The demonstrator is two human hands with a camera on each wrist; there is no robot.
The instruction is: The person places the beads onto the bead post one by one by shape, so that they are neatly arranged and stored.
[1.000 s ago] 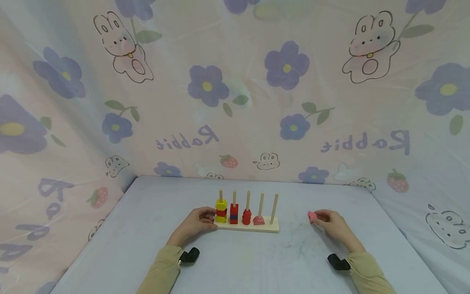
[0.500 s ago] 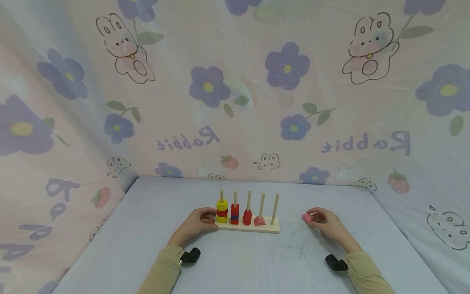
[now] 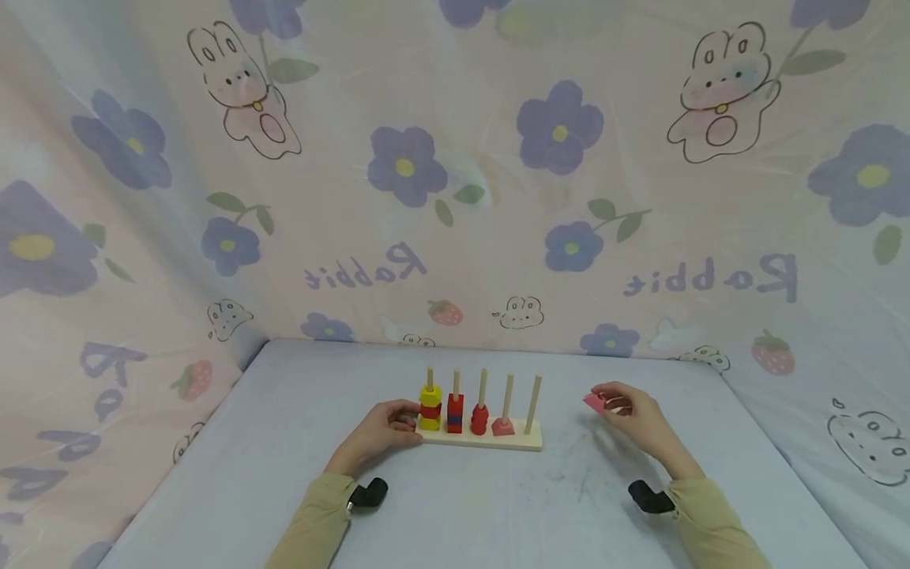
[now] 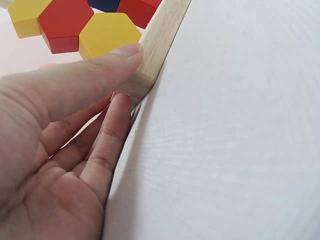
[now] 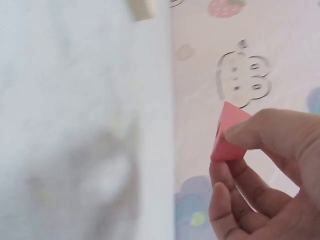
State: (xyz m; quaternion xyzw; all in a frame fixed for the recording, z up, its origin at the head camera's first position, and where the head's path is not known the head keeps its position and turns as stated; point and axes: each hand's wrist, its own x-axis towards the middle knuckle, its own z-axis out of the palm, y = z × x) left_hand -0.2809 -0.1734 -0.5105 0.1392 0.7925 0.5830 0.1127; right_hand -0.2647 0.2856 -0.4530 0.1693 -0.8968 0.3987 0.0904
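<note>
A wooden peg board [image 3: 472, 442] with several upright pegs stands on the table. My left hand [image 3: 378, 433] pinches its left end; in the left wrist view the thumb lies on the board's edge [image 4: 164, 37] beside a yellow hexagon block [image 4: 111, 34]. Yellow and red blocks fill the first peg, red and blue blocks [image 3: 455, 414] the second, red rounded blocks [image 3: 479, 420] the third. One pink block [image 3: 503, 428] sits low on the fourth; the rightmost peg [image 3: 533, 405] is bare. Right of the board, my right hand [image 3: 635, 415] holds a pink wedge-like block [image 5: 231, 150] above the table between thumb and fingers.
The white tabletop [image 3: 483, 514] runs back to a curtain [image 3: 483, 221] printed with rabbits and flowers, which also rises along the left and right sides. A black wrist device [image 3: 650, 496] sits on each wrist.
My right hand has shifted slightly left, then risen, with the pink block turned so its sloped side shows differently. My left hand and the peg board stay in place.
</note>
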